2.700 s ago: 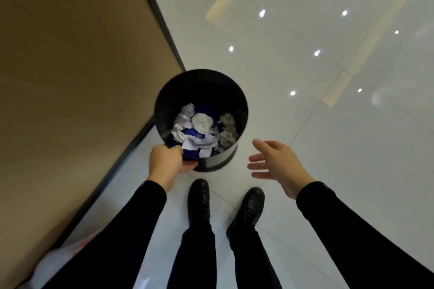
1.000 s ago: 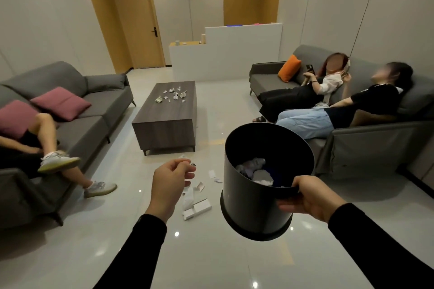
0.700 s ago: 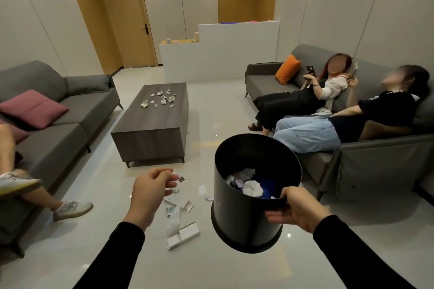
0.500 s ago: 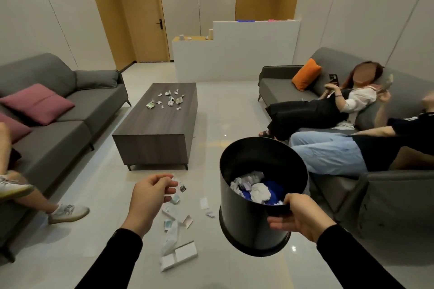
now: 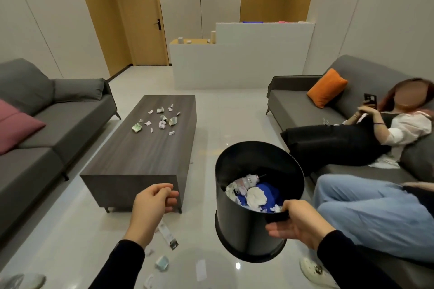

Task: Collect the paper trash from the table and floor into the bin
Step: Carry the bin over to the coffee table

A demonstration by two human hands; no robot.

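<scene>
A round black bin (image 5: 244, 225) hangs in the air at lower centre, tilted toward me, with white crumpled paper and something blue inside. My right hand (image 5: 298, 224) grips its near rim. My left hand (image 5: 153, 204) floats to the left of the bin, fingers loosely curled, nothing visible in it. Several crumpled paper scraps (image 5: 159, 118) lie on the far half of the dark wooden coffee table (image 5: 141, 159). More paper scraps (image 5: 168, 239) lie on the glossy floor below my left hand.
A grey sofa (image 5: 42, 124) with a pink cushion runs along the left. On the right a grey sofa (image 5: 296, 98) holds two seated people, whose legs (image 5: 366, 206) reach close beside the bin. A white counter (image 5: 239, 58) and a door stand at the back.
I lifted the bin from beside the wall, passing it from left hand to right, turned into the room and moved closer to the table. The floor scraps now lie nearer me.
</scene>
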